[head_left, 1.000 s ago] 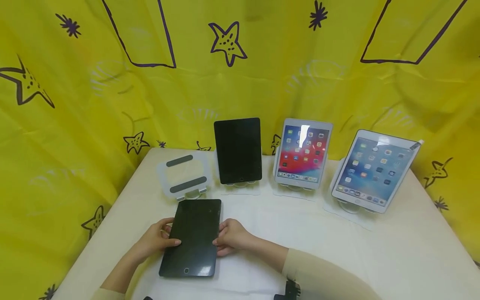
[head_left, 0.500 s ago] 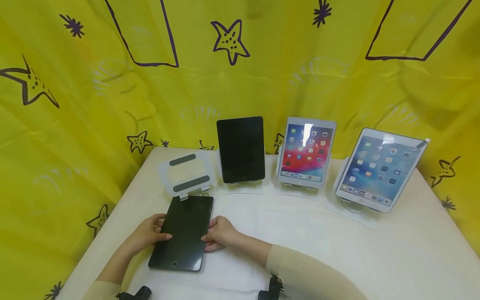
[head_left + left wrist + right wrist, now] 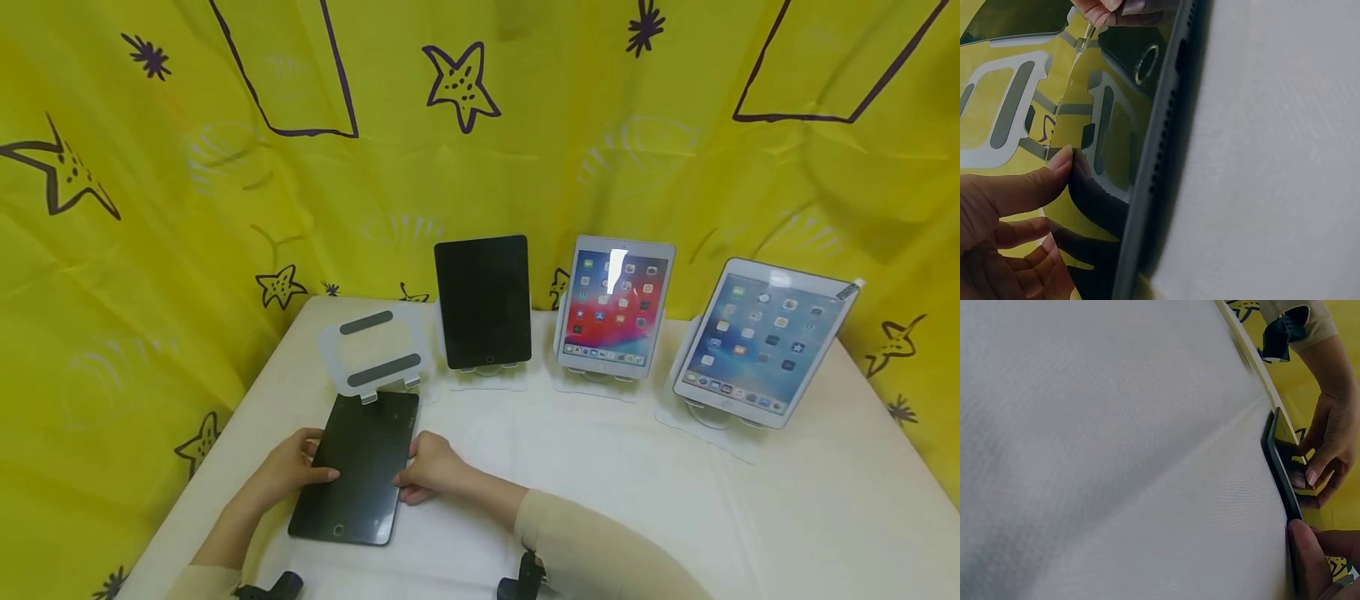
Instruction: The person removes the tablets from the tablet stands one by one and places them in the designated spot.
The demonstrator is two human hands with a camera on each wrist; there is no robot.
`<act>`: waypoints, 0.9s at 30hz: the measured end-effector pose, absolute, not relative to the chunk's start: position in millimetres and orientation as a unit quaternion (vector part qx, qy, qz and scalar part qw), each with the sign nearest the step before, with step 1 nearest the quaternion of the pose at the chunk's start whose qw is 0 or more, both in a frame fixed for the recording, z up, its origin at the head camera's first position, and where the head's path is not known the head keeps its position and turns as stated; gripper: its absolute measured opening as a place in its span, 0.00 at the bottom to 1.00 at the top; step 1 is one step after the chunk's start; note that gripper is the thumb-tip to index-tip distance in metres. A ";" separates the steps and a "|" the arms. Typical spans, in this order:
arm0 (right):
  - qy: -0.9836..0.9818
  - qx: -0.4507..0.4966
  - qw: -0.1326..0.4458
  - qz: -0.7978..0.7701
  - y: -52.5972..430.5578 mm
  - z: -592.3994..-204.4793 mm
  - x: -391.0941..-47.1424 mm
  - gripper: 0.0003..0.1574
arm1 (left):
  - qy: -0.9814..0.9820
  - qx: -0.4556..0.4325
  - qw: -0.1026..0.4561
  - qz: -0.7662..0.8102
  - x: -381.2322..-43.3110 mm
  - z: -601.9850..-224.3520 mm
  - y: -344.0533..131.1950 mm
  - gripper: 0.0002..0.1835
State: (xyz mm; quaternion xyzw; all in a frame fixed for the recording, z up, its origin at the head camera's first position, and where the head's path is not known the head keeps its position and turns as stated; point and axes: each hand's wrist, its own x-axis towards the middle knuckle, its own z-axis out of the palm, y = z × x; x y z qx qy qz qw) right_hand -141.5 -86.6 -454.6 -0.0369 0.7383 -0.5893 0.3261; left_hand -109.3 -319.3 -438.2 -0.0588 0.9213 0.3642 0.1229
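Observation:
A black tablet [image 3: 358, 479] with a round home button at its near end lies face up between both hands, low over the white table. My left hand [image 3: 288, 468] grips its left edge, thumb on the glossy screen; in the left wrist view that thumb [image 3: 1041, 181] and its reflection show. My right hand [image 3: 433, 468] pinches the opposite edge, its thumb [image 3: 1310, 553] along the side in the right wrist view. Just beyond the tablet's far end stands a white tablet stand [image 3: 341, 371] with two grey pads, its front hooks overlapping the tablet in the head view.
To the right of that stand, a black tablet [image 3: 483, 300], a white tablet [image 3: 617, 308] with a red-blue screen and another white tablet [image 3: 765, 342] lean on similar stands. The white table [image 3: 600, 500] meets a yellow curtain [image 3: 525, 167] behind.
Both hands have moved the tablet a little to the left, and its far end now sits more squarely in front of the stand's hooks. The grip is the same.

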 end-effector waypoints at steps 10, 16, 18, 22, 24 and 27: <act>0.728 -0.037 0.290 -0.620 -86.7 -460.9 -136.2 0.29 | 0.940 -0.056 0.094 0.323 -105.4 -444.3 -321.7 0.39; 0.754 -0.063 0.302 -0.579 -79.1 -459.3 -139.4 0.28 | 0.958 -0.059 0.061 0.274 -99.4 -442.2 -312.7 0.33; 0.759 -0.064 0.307 -0.570 -75.5 -457.4 -141.2 0.28 | 0.961 -0.061 0.050 0.267 -96.7 -439.9 -306.7 0.32; 0.757 -0.059 0.314 -0.570 -67.9 -452.3 -145.3 0.27 | 0.959 -0.062 0.033 0.274 -95.7 -438.6 -295.0 0.32; 0.750 -0.057 0.315 -0.579 -63.6 -450.0 -148.2 0.27 | 0.956 -0.063 0.024 0.286 -97.2 -439.6 -290.5 0.32; 0.746 -0.061 0.311 -0.586 -56.0 -447.9 -153.7 0.27 | 0.950 -0.059 -0.002 0.308 -99.7 -440.8 -284.3 0.31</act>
